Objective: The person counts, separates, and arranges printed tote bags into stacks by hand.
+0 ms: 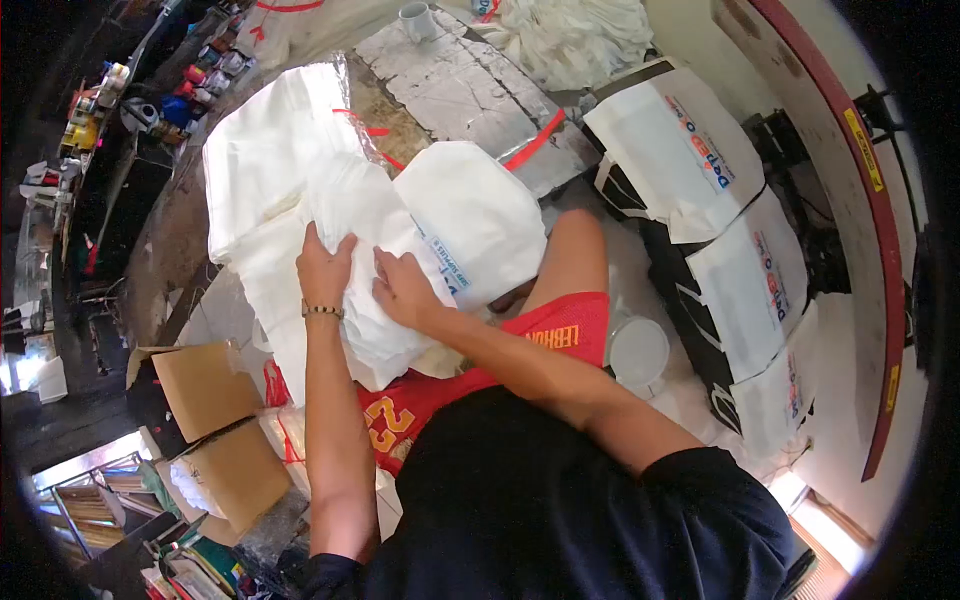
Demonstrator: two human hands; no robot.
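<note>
A thick pile of white fabric bags (265, 150) lies in front of me, partly over my lap. My left hand (326, 268) rests on the pile's lower part, its index finger and thumb apart and pressing the cloth. Just to the right, my right hand (405, 288) lies on the same white cloth with its fingers bent; whether it pinches a layer is too small to tell. Beside it, a white bag (475, 215) with blue and red print sits toward my right knee.
A foil-covered board (470, 90) with red tape bears a white mug (417, 22). Printed white bags (675, 150) hang over a rack at right. A round white tub (638, 352) stands by my leg. Cardboard boxes (205, 390) are at lower left, paint containers (185, 105) at upper left.
</note>
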